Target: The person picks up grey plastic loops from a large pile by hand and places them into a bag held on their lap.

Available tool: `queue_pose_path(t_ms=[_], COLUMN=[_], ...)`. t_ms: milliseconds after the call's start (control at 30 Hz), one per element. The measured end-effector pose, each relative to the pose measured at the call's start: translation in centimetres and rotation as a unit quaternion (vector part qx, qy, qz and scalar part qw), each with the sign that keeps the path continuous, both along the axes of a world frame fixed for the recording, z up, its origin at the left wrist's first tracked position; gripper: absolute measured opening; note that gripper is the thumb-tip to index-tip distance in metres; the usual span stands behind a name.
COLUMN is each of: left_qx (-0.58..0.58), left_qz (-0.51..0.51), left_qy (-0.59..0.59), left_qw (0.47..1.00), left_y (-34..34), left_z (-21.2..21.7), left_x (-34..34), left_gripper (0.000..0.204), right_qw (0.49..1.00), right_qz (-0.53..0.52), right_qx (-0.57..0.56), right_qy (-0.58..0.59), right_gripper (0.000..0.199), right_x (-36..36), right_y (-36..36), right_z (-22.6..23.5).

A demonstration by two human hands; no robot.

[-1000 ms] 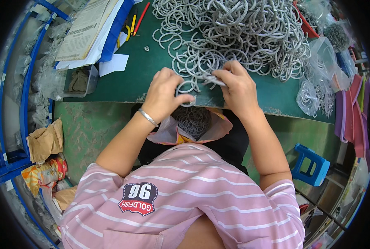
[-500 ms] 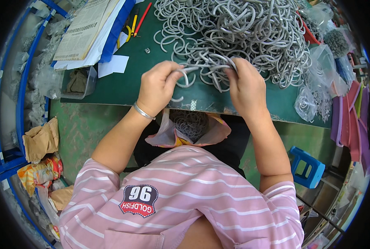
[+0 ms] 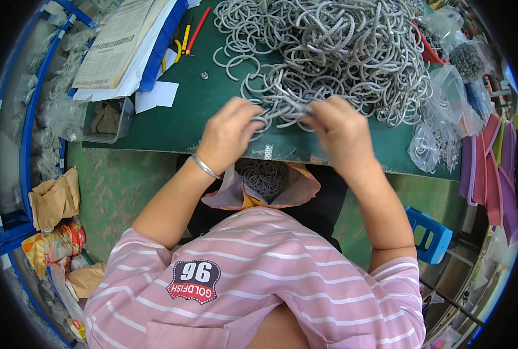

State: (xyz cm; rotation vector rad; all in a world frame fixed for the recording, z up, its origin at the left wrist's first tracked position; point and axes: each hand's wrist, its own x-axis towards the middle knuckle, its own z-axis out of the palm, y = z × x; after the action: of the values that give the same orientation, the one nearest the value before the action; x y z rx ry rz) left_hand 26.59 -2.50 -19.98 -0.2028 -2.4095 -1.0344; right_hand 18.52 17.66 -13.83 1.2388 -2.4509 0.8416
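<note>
Gripping the near edge of a big heap of grey braided cord rings (image 3: 329, 52), the left hand (image 3: 230, 131) is curled shut on a small bunch of grey cord loops (image 3: 282, 107), and the right hand (image 3: 340, 131) is closed on the same bunch from the other side. The bunch spans the gap between both hands, just above the near edge of the dark green surface (image 3: 189, 113), and touches the heap at its 12 o'clock. A thin silver bracelet (image 3: 205, 166) circles the left wrist. At 6 o'clock from the hands, below the surface edge, an open pink plastic bag (image 3: 265, 186) in the person's lap holds more grey rings. At 10 o'clock from the left hand lie a red pen (image 3: 198, 30) and yellow-handled pliers (image 3: 180, 46), beside a stack of printed papers (image 3: 116, 43). A clear plastic box (image 3: 105, 119) sits at 9 o'clock. Clear plastic bags (image 3: 439, 139) lie at 3 o'clock from the right hand.
</note>
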Motion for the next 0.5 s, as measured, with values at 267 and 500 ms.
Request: queue_pose_path(t_ms=[267, 500], left_qx=[0.122, 0.395], left_qz=[0.001, 0.005], left_qy=[-0.037, -0.112], left_qw=[0.992, 0.912], left_y=[0.7, -0.5], left_z=[1.5, -0.8], left_x=[-0.8, 1.2], left_gripper=[0.011, 0.005], right_qw=[0.98, 0.997], right_qz=[0.004, 0.068], right_qx=[-0.196, -0.014], right_qy=[0.03, -0.024], right_gripper=[0.018, 0.018], right_x=[0.1, 2.5], right_y=[-0.2, 1.3], right_z=[2.3, -5.5])
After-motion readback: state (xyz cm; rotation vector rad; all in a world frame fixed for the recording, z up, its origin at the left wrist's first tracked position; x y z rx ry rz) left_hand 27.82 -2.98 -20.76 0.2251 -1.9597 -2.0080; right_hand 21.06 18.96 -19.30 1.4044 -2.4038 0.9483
